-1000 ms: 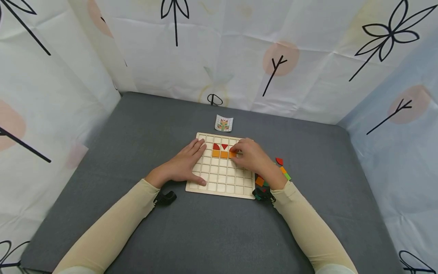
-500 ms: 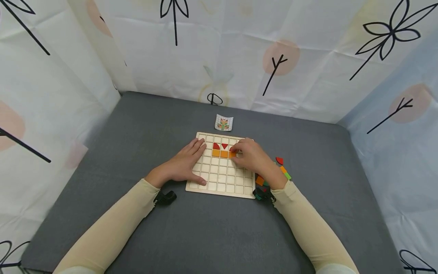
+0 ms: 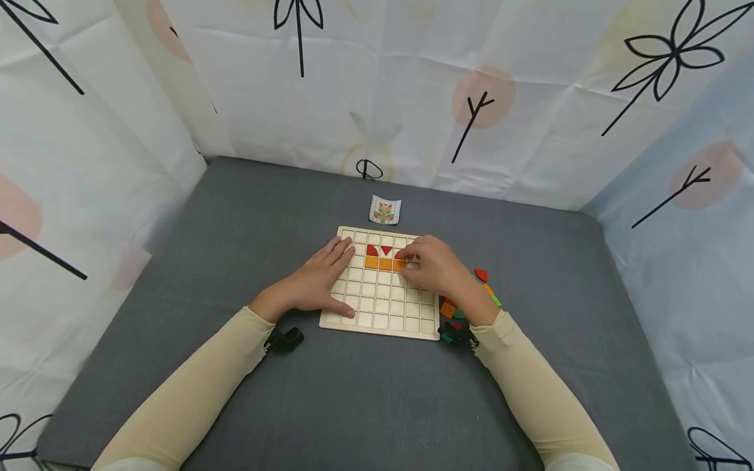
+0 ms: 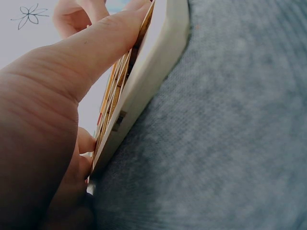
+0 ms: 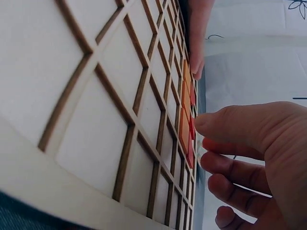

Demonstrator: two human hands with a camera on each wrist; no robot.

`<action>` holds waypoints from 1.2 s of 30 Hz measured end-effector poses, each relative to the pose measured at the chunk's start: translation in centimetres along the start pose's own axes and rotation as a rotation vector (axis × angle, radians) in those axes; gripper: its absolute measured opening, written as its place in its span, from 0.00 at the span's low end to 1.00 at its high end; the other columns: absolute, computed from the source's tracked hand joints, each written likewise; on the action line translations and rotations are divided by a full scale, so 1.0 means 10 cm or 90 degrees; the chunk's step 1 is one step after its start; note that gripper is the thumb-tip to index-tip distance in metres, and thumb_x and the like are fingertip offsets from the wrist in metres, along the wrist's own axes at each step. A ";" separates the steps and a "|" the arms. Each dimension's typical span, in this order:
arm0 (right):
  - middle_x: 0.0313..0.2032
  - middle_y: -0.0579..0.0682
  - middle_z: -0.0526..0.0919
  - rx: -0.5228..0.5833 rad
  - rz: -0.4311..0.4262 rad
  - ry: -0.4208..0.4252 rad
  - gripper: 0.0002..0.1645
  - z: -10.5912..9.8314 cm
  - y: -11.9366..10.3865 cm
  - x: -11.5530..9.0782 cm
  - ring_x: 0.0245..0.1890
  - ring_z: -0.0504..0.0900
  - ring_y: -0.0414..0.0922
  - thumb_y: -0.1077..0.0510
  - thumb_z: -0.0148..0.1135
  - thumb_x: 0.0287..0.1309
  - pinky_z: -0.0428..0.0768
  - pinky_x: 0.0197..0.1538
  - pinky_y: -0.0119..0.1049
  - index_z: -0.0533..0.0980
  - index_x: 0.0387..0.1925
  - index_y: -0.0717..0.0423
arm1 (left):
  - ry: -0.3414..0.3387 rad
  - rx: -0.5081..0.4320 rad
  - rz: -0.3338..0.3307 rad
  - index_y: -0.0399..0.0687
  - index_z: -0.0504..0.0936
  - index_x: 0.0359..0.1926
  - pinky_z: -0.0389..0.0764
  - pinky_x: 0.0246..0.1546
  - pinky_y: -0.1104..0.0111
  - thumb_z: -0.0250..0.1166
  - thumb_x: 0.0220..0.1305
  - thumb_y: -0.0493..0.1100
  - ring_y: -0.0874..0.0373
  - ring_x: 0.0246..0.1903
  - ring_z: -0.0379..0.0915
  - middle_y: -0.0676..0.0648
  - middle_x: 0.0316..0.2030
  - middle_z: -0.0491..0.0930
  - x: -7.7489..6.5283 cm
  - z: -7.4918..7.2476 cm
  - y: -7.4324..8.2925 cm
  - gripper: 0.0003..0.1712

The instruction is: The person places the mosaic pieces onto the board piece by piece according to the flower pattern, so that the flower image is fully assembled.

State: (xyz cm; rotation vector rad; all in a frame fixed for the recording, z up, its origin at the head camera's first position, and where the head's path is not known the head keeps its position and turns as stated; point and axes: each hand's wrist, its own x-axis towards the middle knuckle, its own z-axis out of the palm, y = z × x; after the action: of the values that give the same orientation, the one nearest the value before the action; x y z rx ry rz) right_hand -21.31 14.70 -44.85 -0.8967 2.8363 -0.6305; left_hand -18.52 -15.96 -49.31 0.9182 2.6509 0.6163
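Observation:
A pale wooden grid board lies on the grey table. My left hand rests spread on its left edge, thumb along the side, as the left wrist view shows close up. Red tiles sit in one row: a quarter-circle tile and a triangle tile. Orange tiles line the row below. My right hand has thumb and index finger at the right-hand red tile, partly hidden by the fingertips. In the right wrist view the right hand's other fingers curl loosely above the board.
A small pattern card lies beyond the board. Loose tiles, including a red one and an orange one, lie right of the board, partly behind the right wrist. Patterned fabric hangs behind the table.
The right hand shifts very slightly, thumb and index finger staying at the right-hand red tile. The left hand keeps its place on the board.

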 end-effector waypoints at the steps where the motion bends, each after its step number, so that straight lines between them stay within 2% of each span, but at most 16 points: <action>1: 0.45 0.51 0.88 0.001 0.002 0.001 0.12 -0.01 0.00 -0.01 0.48 0.80 0.51 0.60 0.74 0.67 0.81 0.51 0.48 0.90 0.50 0.56 | 0.000 0.000 -0.001 0.37 0.41 0.88 0.41 0.81 0.44 0.77 0.57 0.75 0.41 0.85 0.22 0.39 0.87 0.32 0.00 0.00 0.00 0.80; 11: 0.47 0.54 0.87 0.005 0.036 0.004 0.15 -0.20 0.01 -0.13 0.48 0.80 0.53 0.58 0.76 0.68 0.81 0.51 0.51 0.89 0.52 0.60 | 0.002 -0.006 -0.005 0.37 0.41 0.88 0.40 0.81 0.44 0.78 0.56 0.75 0.42 0.85 0.21 0.39 0.87 0.33 0.01 -0.01 -0.01 0.80; 19: 0.51 0.57 0.87 -0.008 0.045 0.044 0.15 -0.41 0.14 -0.28 0.49 0.82 0.57 0.59 0.76 0.68 0.80 0.53 0.54 0.88 0.53 0.61 | -0.005 0.005 -0.013 0.39 0.39 0.88 0.39 0.82 0.46 0.76 0.56 0.76 0.45 0.85 0.19 0.41 0.87 0.30 0.02 -0.01 -0.01 0.81; 23: 0.51 0.58 0.87 -0.006 0.067 0.055 0.16 -0.49 0.20 -0.38 0.49 0.81 0.58 0.60 0.75 0.69 0.79 0.54 0.56 0.87 0.54 0.62 | -0.004 0.006 -0.013 0.37 0.40 0.88 0.40 0.81 0.45 0.77 0.56 0.76 0.43 0.85 0.20 0.40 0.87 0.31 0.01 -0.02 0.02 0.80; 36: 0.50 0.58 0.85 0.001 0.114 0.075 0.17 -0.62 0.30 -0.62 0.50 0.79 0.59 0.61 0.75 0.68 0.78 0.53 0.57 0.87 0.56 0.63 | 0.004 0.002 -0.005 0.36 0.42 0.87 0.40 0.81 0.44 0.77 0.56 0.75 0.41 0.85 0.22 0.38 0.87 0.34 0.00 -0.01 0.03 0.80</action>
State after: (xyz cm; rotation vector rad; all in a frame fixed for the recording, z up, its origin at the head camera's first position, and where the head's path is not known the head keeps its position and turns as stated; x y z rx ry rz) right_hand -19.16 22.67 -40.60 -0.6147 2.9745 -0.6818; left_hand -18.41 -15.82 -49.09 0.9073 2.6602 0.6133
